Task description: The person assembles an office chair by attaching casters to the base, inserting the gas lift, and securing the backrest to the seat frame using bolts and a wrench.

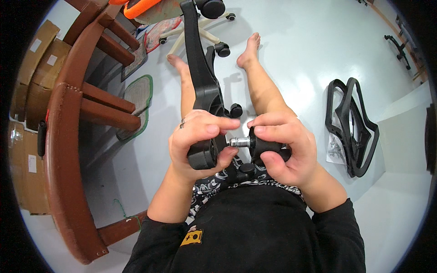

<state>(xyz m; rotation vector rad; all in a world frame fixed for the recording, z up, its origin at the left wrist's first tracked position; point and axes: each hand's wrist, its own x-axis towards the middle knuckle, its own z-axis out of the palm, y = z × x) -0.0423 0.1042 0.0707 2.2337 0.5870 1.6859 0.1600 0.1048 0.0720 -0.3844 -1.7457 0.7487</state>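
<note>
A black five-star chair base (204, 77) stands tilted up between my legs, one arm reaching away to the top of the view. Its near leg end (202, 156) is in the grip of my left hand (193, 136), whose fingers curl round it. My right hand (291, 148) pinches a black caster wheel (261, 148) between thumb and fingers. The caster's metal stem (240, 142) points left at the leg end, its tip close to my left fingertips. Whether the stem touches the leg is hidden. Other casters (236, 110) show on the base.
Black armrest frames (350, 127) lie on the floor at right, beside a plastic bag of small parts (336, 150). Brown wooden furniture (68, 159) and cardboard boxes (29, 168) line the left. A wheeled chair with an orange seat edge (141, 7) stands at the far side.
</note>
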